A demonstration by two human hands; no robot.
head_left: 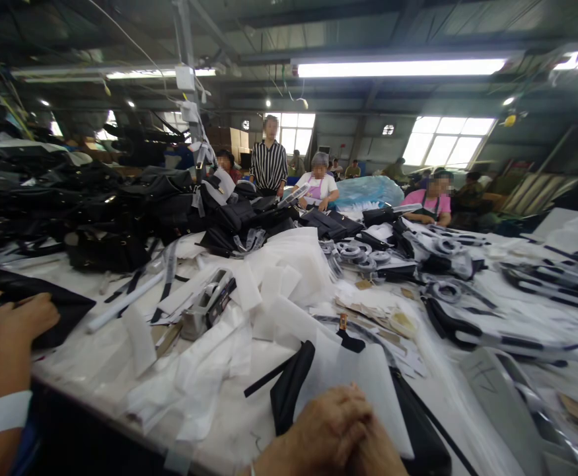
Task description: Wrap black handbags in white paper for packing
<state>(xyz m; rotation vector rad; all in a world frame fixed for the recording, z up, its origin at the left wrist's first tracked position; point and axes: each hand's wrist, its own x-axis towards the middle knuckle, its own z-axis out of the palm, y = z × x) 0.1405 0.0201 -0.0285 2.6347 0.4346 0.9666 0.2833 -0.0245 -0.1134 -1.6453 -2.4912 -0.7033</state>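
Observation:
My left hand [321, 420] and my right hand [375, 444] meet low in the middle of the head view, their fingers bent and pressed together. Whatever lies between the fingers is hidden. Under and behind them is a translucent white packing sheet [353, 380], which partly covers a black bag [417, 416]. A black flap or side of the bag [293, 387] sticks out to the left of the sheet. Beyond the sheet's far edge lie a small black piece [352, 342] and an orange-brown tag [343, 322].
A tape dispenser [204, 307] stands among loose white sheets [293, 264]. At left a co-worker's hands [21, 317] hold a black item [65, 307]. Black bags [105, 248] pile up behind; wrapped straps [353, 251] and a grey bin [499, 396] lie right. Several people work across the table.

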